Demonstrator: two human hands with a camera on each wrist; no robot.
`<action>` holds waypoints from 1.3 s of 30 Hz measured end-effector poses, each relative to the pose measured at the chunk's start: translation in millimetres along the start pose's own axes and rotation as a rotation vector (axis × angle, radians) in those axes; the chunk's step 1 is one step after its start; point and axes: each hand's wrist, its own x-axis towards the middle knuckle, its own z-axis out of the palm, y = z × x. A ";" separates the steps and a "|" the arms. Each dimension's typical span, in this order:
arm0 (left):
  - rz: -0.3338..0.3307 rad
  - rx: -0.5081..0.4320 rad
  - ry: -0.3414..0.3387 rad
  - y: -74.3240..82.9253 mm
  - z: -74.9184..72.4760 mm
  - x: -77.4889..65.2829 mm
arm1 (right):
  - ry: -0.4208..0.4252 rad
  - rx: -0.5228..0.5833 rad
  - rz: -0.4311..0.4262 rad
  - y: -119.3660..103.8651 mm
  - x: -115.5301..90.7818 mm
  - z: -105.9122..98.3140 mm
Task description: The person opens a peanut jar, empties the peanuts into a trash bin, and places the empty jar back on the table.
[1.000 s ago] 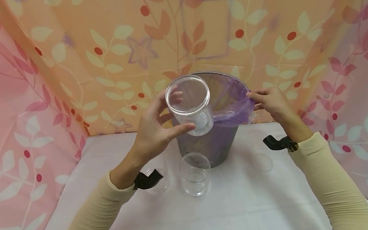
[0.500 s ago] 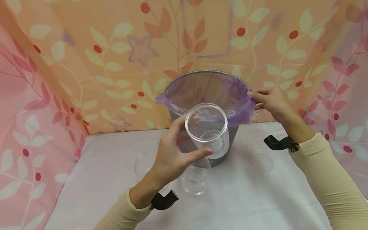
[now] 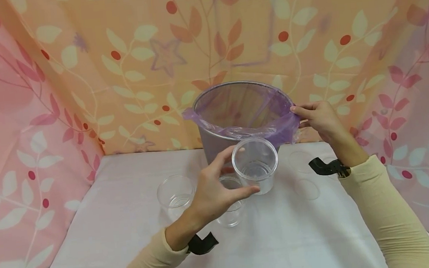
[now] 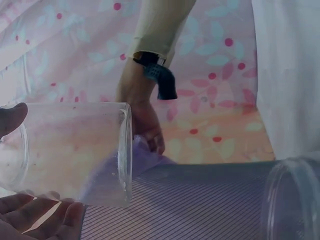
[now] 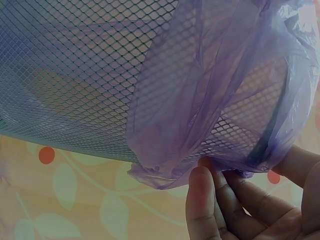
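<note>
My left hand (image 3: 213, 189) grips a clear plastic jar (image 3: 257, 164) by its side, thumb in front, above the table before the bin. The jar tilts with its mouth toward me in the head view; the left wrist view shows it (image 4: 75, 150) sideways between thumb and fingers. My right hand (image 3: 322, 120) pinches the purple bag (image 3: 283, 130) at the right rim of the grey mesh bin (image 3: 215, 146). In the right wrist view the fingertips (image 5: 200, 185) hold the bag's folded edge, which hangs over the outside of the mesh.
Two more clear jars stand on the white table: one at the left (image 3: 175, 197) and one (image 3: 231, 217) partly behind my left hand. Thin clear discs (image 3: 306, 189) lie right of the bin. An orange patterned cloth (image 3: 136, 72) hangs behind, pink cloth at both sides.
My left hand has come down and to the right with the jar, from the bin's rim to in front of the bin. The bag's left part is now in view. My right hand stays at the rim.
</note>
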 end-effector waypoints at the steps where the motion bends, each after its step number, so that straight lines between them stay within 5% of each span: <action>1: 0.005 0.011 -0.003 -1.6 3.1 -1.2 | 0.000 -0.007 0.000 0.3 0.0 -0.3; 24: -0.126 0.046 -0.125 -34.4 71.8 -21.7 | 0.003 0.047 -0.002 0.6 -1.8 -0.4; 39: -0.271 0.113 -0.182 -61.4 100.1 -33.5 | 0.000 0.060 -0.007 2.3 -1.4 -0.7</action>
